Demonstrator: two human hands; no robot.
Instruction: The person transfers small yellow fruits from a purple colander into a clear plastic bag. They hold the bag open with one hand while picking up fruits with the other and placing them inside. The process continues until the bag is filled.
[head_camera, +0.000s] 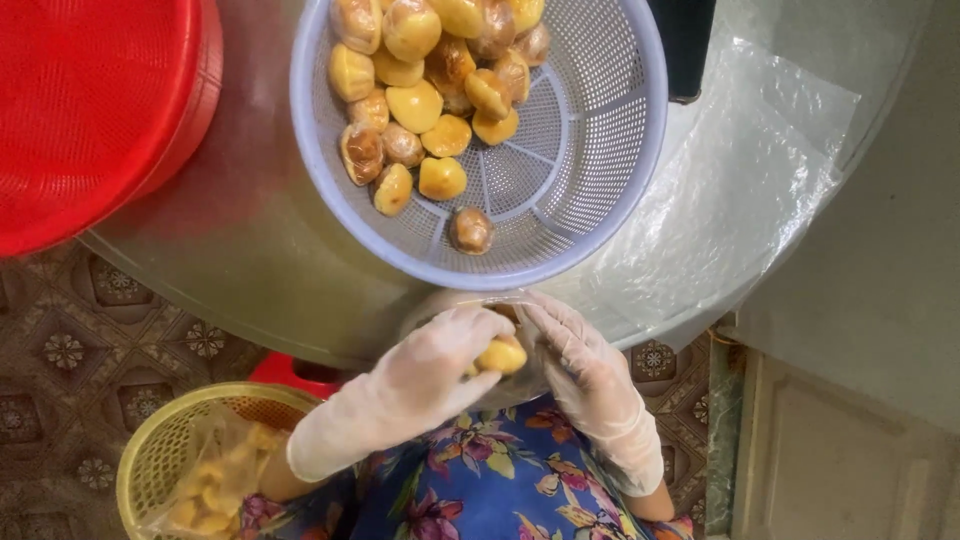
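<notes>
while the round glass table (300, 290) carries most of the scene, its edge runs just in front of the person, and anything nudged off that edge would fall to the patterned floor (70, 350). the red basket (80, 100) sits at the far left of the table, apart from the work. the lilac strainer basket (590, 190) stands close to the table edge, holding a heap of small yellow-brown cakes (430, 90); a knock from a wrist could push it over the rim, i judge. a crumpled clear plastic sheet (740, 170) lies to its right and looks slippery underfoot for anything set on it. the yellow basket (160, 450) on the floor at lower left holds bagged cakes. the left hand (420, 380), gloved, is curled with its fingers pinching one yellow cake (500, 356); the right hand (585, 375), also gloved, closes on a thin clear bag (520, 385) around that cake, over the lap just below the table edge. thin gloves on thin film could slip, and the soft cake may drop or get squashed.
</notes>
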